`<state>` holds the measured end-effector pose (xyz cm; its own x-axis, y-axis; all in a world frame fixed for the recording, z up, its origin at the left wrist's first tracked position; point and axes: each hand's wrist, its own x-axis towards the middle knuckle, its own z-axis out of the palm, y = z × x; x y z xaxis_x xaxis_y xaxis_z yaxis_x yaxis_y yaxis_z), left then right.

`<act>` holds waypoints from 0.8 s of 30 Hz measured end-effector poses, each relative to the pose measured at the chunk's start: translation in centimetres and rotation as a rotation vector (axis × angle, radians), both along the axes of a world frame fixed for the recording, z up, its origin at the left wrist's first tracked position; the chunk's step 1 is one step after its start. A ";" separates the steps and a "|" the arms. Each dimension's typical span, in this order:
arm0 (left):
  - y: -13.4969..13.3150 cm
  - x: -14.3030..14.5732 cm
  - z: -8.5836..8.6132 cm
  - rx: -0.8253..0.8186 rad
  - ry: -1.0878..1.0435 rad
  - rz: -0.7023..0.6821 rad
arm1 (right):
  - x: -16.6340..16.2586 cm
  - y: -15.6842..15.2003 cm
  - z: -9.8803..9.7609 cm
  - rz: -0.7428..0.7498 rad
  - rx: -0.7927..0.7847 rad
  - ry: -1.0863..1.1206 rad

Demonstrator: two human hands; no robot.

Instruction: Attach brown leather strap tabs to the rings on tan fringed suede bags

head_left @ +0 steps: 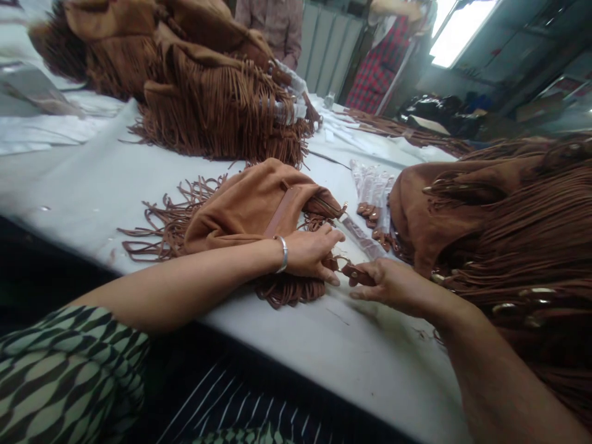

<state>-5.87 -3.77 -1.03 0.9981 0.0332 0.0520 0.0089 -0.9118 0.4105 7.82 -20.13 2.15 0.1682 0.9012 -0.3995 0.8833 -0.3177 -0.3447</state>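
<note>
A brown suede bag (245, 203) with long fringe lies on the white table in front of me. My left hand (314, 250) rests on its near right end, fingers bent around the tab by a metal ring (342, 262). In my right hand (393, 285), thumb and fingers pinch a short brown leather strap end (359, 275) that joins the same ring. Just beyond the hands, a strap wrapped in clear plastic (363, 237) runs from the bag's far corner. Part of the bag's near side is hidden under my left forearm.
A heap of fringed brown bags (198, 92) stands at the back left of the table (287, 345). More fringed bags (509, 209) are piled at the right. Several plastic-wrapped straps (372, 191) lie between. Two people (271, 28) are across the table.
</note>
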 end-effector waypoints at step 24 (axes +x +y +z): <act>-5.4 -1.1 1.0 0.469 -0.031 0.025 | 1.3 -4.1 -1.5 0.036 0.325 -0.411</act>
<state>-6.94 -9.16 -0.08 0.9950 0.0226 0.0970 0.0271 -0.9986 -0.0457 9.16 -24.22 0.65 0.2190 0.9757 -0.0059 0.9748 -0.2190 -0.0427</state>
